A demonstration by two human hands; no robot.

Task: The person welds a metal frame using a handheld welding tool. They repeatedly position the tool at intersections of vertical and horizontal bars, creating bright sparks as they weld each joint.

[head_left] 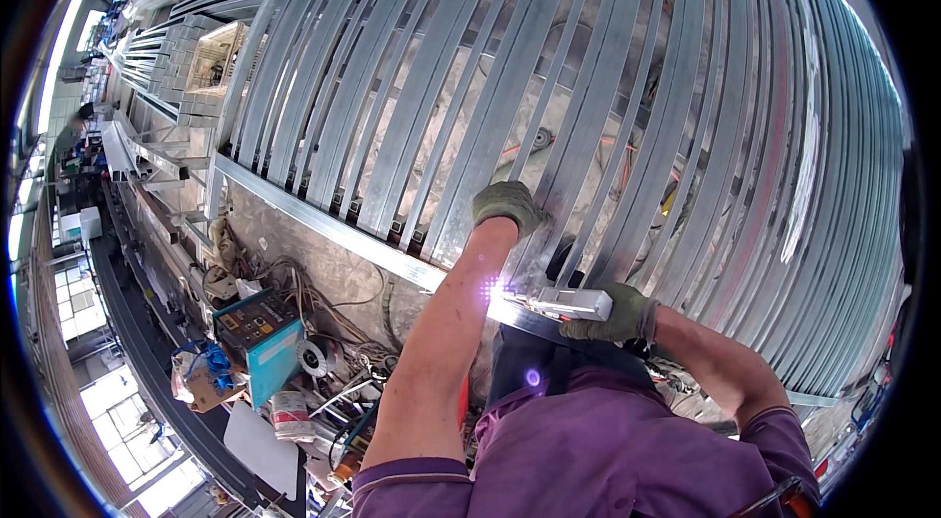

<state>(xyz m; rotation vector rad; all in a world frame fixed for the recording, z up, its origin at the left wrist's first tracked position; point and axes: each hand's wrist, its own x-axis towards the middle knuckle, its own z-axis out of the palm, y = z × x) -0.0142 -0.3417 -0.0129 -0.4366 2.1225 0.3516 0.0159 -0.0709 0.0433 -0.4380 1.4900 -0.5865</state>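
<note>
My right hand (618, 315), in a grey-green work glove, grips a silver, box-shaped welding torch (576, 303). Its tip points left at a bright white-violet arc (497, 293) on the front rail (392, 263) of a steel frame. Farther out, my gloved left hand (510, 207) is closed in a fist on the long galvanized steel tubes (505, 116); whether its fingers hold a tube is hidden. My left forearm passes just beside the arc. The tubes lie in rows across the frame, with gaps between them.
To the left on the floor stand a teal welding machine (267, 342), tangled cables (304, 297), a disc-like reel (314, 358) and a paint-smeared bucket (291, 415). A dark steel beam (147, 312) runs along the left. Stacked tubes and a crate (218, 59) sit at the far left.
</note>
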